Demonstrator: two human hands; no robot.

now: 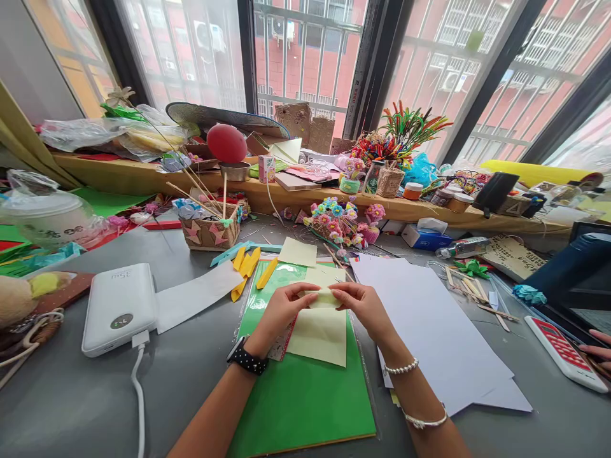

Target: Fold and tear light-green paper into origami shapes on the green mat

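Between my two hands is a small piece of pale yellow paper (321,298), pinched at its left end by my left hand (287,305) and at its right end by my right hand (363,306). Thumbs and fingertips press together on both sides. Beneath it lie larger pale yellow sheets (319,340) on a green sheet in a clear sleeve (300,407). Another yellow square (298,251) rests at the sleeve's far edge. Several folded yellow paper strips (245,267) lie beyond my left hand.
A white power bank (121,305) with a cable sits at left, beside a white paper strip (198,296). White sheets (429,343) spread at right, near wooden sticks (470,286) and a red-and-white calculator (566,353). Another person's hand (599,350) shows at the right edge.
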